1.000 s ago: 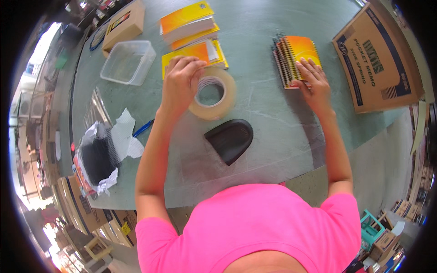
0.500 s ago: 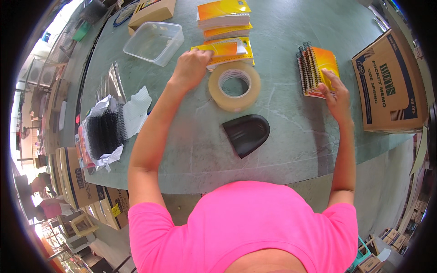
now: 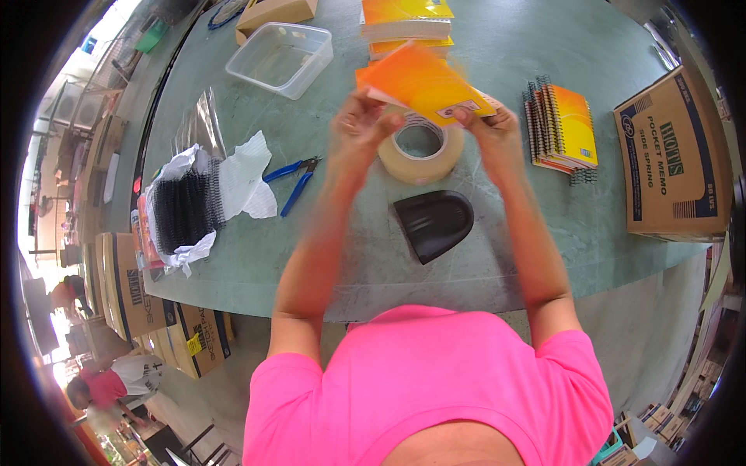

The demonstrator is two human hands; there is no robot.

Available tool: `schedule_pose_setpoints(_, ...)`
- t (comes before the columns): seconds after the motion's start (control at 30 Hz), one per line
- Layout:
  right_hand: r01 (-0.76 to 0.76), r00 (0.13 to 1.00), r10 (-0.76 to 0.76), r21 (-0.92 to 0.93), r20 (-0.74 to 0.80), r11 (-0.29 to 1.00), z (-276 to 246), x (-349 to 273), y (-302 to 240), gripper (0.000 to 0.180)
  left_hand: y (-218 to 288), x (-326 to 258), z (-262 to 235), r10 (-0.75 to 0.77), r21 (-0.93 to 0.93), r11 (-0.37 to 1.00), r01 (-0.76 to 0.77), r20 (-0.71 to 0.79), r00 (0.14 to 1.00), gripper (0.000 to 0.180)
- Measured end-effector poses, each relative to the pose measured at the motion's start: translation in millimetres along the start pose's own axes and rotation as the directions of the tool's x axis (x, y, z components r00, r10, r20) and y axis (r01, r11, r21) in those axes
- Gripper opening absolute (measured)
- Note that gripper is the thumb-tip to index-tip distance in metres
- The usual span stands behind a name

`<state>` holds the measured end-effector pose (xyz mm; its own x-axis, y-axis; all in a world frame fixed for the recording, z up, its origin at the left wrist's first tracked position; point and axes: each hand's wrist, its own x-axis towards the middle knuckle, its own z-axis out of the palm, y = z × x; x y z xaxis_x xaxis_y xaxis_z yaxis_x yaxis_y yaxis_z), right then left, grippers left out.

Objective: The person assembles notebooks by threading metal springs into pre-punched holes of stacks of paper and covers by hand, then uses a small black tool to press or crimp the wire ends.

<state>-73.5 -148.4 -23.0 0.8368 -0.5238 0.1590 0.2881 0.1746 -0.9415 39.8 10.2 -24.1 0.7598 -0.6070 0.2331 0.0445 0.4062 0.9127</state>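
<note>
A thin orange-and-yellow memo pad, tilted, is held up above the table between both my hands. My left hand pinches its left side, slightly blurred, and my right hand grips the lower right corner with the thumb on top. Partly covered by the pad and my hands, a big roll of clear tape lies right below. Behind it rises a stack of similar pads with white page edges. To the right of my right hand sits a pile of spiral-bound notebooks with black coils.
Nearer me lies a black round-ended plastic piece. On the left are blue-handled cutters, black wire coils in white paper and a clear plastic container. A cardboard box stands at the right edge. A person is far left.
My left hand has brought a pad from the stack toward the middle. My right hand has left the spiral notebooks and now holds the pad too. The cutters have come into sight.
</note>
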Motion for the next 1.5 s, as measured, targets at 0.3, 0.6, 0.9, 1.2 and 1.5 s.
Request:
schedule_pose_setpoints(0.3, -0.15, 0.986, 0.162, -0.204, 0.041, 0.967, 7, -4, 20, 0.021, -3, 1, -14, -0.218, 0.218, 0.952, 0.213, -0.004, 0.976, 0.038)
schedule_pose_setpoints(0.6, -0.028, 0.985, 0.074, -0.28, 0.153, 0.959, -7, -14, 27, 0.026, -17, -6, -18, -0.23, 0.395, 0.907, 0.146, 0.174, 0.957, 0.025)
schedule_pose_setpoints(0.9, 0.561, 0.826, -0.189, -0.808, 0.531, 0.181, 53, -3, -16, 0.018, 8, -13, -36, -0.032, 0.614, 0.776, -0.144, 0.267, 0.963, 0.024)
schedule_pose_setpoints(1.2, 0.56, 0.828, -0.181, -0.802, 0.531, 0.207, 60, -3, -19, 0.01, 79, -60, -264, 0.283, 0.759, -0.305, 0.575, -0.505, 0.816, 0.023)
schedule_pose_setpoints(1.5, 0.512, 0.838, -0.272, -0.854, 0.473, 0.09, 49, 16, -14, 0.011, 96, -57, -235, 0.278, 0.929, -0.078, 0.362, -0.328, 0.903, 0.02)
